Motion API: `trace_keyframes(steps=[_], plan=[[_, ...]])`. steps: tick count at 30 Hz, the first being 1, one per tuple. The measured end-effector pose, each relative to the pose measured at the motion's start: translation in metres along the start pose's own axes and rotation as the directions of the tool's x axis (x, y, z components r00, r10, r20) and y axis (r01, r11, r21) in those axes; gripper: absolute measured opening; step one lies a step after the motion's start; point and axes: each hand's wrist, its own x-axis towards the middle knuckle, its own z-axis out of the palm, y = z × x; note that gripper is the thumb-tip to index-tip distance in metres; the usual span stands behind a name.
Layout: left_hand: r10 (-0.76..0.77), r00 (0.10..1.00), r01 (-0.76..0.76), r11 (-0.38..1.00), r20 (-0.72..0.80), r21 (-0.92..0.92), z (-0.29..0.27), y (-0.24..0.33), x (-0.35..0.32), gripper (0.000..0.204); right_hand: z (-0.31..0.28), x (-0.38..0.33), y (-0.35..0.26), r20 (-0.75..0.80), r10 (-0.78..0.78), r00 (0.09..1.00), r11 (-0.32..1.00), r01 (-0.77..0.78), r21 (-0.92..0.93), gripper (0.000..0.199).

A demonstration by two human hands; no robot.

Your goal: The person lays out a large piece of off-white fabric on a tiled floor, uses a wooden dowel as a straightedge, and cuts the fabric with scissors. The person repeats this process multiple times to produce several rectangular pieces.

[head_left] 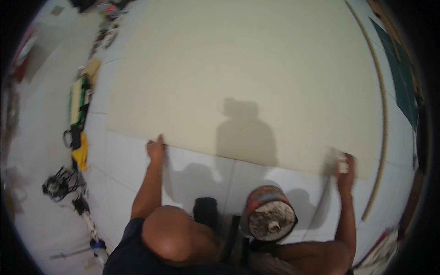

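1. Nearest is the person's bare left knee (167, 233), with a stained round can (271, 214), crusted on top, to its right on the white tiled floor (110, 169)
2. Farther off, the large cream sheet (183, 68) lies flat on that floor, its near edge running between the two hands
3. The left hand (156, 149) has its fingers at that edge, toward the left corner; whether its grip pinches the sheet or only presses, I cannot tell
4. The right hand (347, 170), near the right corner, has its grip curled around a pale handheld tool (342, 164), too blurred to identify
5. A sideways pull by either hand could skew or crease the sheet, which looks thin
6. The can stands near the right leg, so a shifting knee could tip it
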Motion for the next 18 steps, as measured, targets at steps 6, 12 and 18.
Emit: trace_keyframes(steps=[6,12,18], plan=[[0.330,0.943,-0.309,0.918,-0.047,0.247,0.036,0.049,-0.105,0.084,-0.041,-0.041,-0.207,0.299,-0.842,0.449,0.520,0.529,0.670,0.045],[0.753,0.231,-0.972,0.151,0.616,0.180,0.045,0.085,-0.173,0.064,-0.031,-0.069,-0.196,0.328,-0.862,0.387,0.505,0.718,0.478,0.029],[0.680,0.122,-0.993,0.088,0.723,0.084,0.068,0.087,-0.152,0.055,-0.028,-0.053,-0.198,0.222,-0.700,0.679,0.705,0.603,0.373,0.028]])
